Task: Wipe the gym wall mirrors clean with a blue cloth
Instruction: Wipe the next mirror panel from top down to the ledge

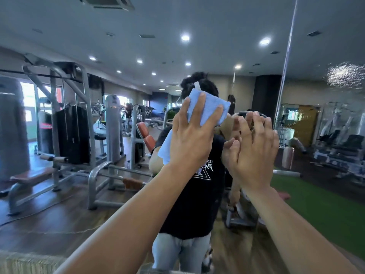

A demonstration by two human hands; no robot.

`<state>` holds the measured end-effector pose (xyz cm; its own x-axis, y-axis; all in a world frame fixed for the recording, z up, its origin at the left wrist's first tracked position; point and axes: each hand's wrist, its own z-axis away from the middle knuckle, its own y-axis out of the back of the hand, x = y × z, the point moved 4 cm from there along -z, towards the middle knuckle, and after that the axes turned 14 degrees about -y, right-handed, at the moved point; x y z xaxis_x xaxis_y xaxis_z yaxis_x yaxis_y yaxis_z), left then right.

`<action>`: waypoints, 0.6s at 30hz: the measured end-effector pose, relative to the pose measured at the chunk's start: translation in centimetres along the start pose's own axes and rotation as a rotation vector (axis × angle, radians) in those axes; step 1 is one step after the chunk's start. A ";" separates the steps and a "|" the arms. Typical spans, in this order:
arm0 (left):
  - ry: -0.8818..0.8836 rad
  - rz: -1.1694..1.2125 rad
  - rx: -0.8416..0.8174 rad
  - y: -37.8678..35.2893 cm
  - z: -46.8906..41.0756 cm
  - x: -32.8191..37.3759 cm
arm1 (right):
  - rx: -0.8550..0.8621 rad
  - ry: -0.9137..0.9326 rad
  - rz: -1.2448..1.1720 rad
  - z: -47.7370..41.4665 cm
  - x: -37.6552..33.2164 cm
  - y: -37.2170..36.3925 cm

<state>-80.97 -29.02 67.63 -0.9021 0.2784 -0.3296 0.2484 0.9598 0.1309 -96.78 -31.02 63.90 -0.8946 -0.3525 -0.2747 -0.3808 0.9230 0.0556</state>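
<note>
Left hand (193,135) pins the cloth (205,107) to the mirror (325,46), fingers (199,103) spread straight (not curled). Right hand (254,151) lies open and empty on the glass. The cloth looks soft and light, best held under a flat palm.

One head-worn wide-angle view, straight forward, close to the wall mirror (138,46).

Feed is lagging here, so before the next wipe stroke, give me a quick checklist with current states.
1. Blue cloth flat against the mirror: ok.
2. Left hand pressing the cloth with straight, spread fingers: ok.
3. Right hand off the glass: not ok, it rests bare on it and may leave prints.
4. Spray patch on the panel beyond the seam wiped: not ok.
5. Glass under the cloth clean: cannot tell.
</note>
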 end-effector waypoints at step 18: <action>0.066 -0.062 0.038 -2.8 -13.0 6.5 | -0.005 0.082 0.001 -12.7 7.1 3.9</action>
<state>-92.12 -30.34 77.25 -0.9373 0.2167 -0.2730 0.2035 0.9761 0.0764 -107.58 -31.93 74.40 -0.9111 -0.3631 -0.1949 -0.3806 0.9228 0.0604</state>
